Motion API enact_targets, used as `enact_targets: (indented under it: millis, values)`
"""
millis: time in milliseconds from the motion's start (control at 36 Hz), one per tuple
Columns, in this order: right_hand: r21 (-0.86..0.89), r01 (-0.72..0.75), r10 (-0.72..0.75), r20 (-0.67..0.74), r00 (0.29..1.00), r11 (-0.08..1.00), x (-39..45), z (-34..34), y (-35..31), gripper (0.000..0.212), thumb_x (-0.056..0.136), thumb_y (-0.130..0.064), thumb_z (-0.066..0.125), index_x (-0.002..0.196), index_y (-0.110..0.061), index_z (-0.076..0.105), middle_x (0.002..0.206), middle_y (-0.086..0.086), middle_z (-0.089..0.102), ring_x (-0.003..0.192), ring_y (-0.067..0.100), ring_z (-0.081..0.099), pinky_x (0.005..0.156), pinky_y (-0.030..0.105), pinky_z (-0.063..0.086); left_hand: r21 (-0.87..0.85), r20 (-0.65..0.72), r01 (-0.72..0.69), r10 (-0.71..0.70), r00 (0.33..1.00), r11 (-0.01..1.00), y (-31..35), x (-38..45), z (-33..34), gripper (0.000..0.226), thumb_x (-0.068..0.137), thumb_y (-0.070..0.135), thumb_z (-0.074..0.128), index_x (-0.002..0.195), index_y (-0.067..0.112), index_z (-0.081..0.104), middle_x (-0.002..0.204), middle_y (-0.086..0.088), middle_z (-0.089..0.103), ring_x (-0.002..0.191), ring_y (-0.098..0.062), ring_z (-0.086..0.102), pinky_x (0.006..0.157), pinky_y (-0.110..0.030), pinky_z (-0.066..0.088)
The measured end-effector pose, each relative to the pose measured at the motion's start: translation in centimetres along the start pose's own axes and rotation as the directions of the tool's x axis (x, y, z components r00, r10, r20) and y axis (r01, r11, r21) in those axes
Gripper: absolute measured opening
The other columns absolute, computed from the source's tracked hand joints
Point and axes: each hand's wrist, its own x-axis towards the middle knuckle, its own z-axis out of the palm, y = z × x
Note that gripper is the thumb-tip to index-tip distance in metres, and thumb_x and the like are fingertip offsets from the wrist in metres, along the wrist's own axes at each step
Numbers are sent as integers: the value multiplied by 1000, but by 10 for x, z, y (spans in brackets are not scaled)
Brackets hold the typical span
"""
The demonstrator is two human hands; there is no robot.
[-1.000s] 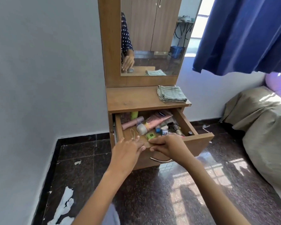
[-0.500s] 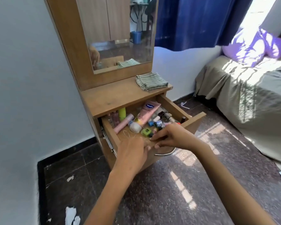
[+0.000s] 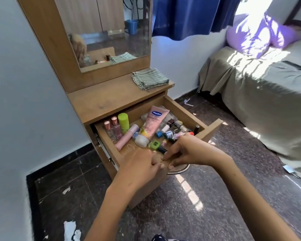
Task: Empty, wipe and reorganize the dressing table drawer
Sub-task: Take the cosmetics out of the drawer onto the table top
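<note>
The drawer (image 3: 179, 108) is standing pulled out of the dressing table (image 3: 97, 101), still full. Both hands are gripping its near front edge: the left hand (image 3: 139, 164) is lying over the edge with fingers curled down the front panel, and the right hand (image 3: 188, 152) is hooking its fingers and thumb over the same edge just to the right, the two hands nearly touching. A metal handle (image 3: 180, 170) is showing below the right hand.

Inside the drawer, a pink lotion tube (image 3: 153, 124) is lying diagonally in the middle, cap toward the near side. A pink bottle (image 3: 127, 138) is lying to its left, and a green bottle (image 3: 123, 122) and two clear bottles with rose caps (image 3: 111, 127) are standing at the far left. Small nail polish bottles (image 3: 174, 127) are lying scattered on the right, and a green-capped one (image 3: 155, 145) is lying near the hands.

A folded striped cloth (image 3: 149, 79) is resting on the tabletop at the right. A mirror (image 3: 108, 30) is rising behind it. A bed (image 3: 259, 94) is standing at the right, under a blue curtain (image 3: 189, 14).
</note>
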Motion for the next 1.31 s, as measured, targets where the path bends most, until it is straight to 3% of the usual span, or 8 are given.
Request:
enact_targets:
  millis: [194,278,556,750,861,944,1139,1306]
  values:
    - [-30,19,-19,-11,1000,999,-2,1,0,28,78,-26,77,106,-25,75,98,-12,74,92,2,65,85,20,47,-105,54,-32,38,998,994,-1,-6,-12,31,91,50,51,91,29,74,137,16,52,110,-11,57,87,-30,47]
    - [-21,39,-39,-5,999,999,1,-1,-1,25,82,-29,74,106,-23,75,98,-11,75,88,3,66,83,23,48,-154,-32,-37,33,999,987,-2,-9,-17,28,93,46,51,111,34,70,140,15,49,122,-8,49,87,-23,39]
    - [-80,14,-27,-159,987,997,41,2,-16,36,86,-46,64,119,-32,66,112,-17,69,85,-14,53,74,2,37,-199,-366,-7,-67,928,980,-34,-4,-22,26,94,37,54,113,27,68,125,10,62,104,-14,62,84,-35,50]
    - [-100,0,-18,-182,983,995,88,7,-43,33,87,-42,64,117,-30,66,114,-14,69,102,1,61,91,29,50,-162,-541,-46,-50,840,986,-70,0,-31,18,92,28,60,99,18,73,100,2,70,89,-13,62,77,-22,39]
    - [-166,-8,-25,-198,980,986,110,5,-53,32,87,-40,64,116,-27,68,111,-13,69,100,3,61,85,21,46,-136,-606,-14,-72,792,991,-90,3,-29,20,90,31,55,98,21,72,105,6,70,97,-9,59,85,-27,36]
    - [-203,-17,-25,-202,979,979,123,4,-56,34,87,-44,61,116,-28,66,106,-10,69,97,10,62,83,31,50,-116,-623,21,-90,777,993,-100,5,-24,25,90,32,53,101,22,72,107,8,70,99,-5,56,84,-23,30]
    - [-203,46,-94,-234,968,978,145,-2,-55,31,85,-42,65,114,-30,67,108,-9,70,96,11,65,81,39,53,-157,-681,151,-217,700,976,-103,11,-13,22,87,24,65,106,18,71,109,4,69,100,-13,61,89,-27,38]
    - [-209,83,-129,-219,967,975,147,-4,-48,29,86,-40,65,112,-29,68,107,-11,70,96,11,64,80,39,53,-71,-712,262,-233,663,962,-98,23,-2,39,80,17,74,118,12,66,117,-6,66,103,-23,60,84,-40,49]
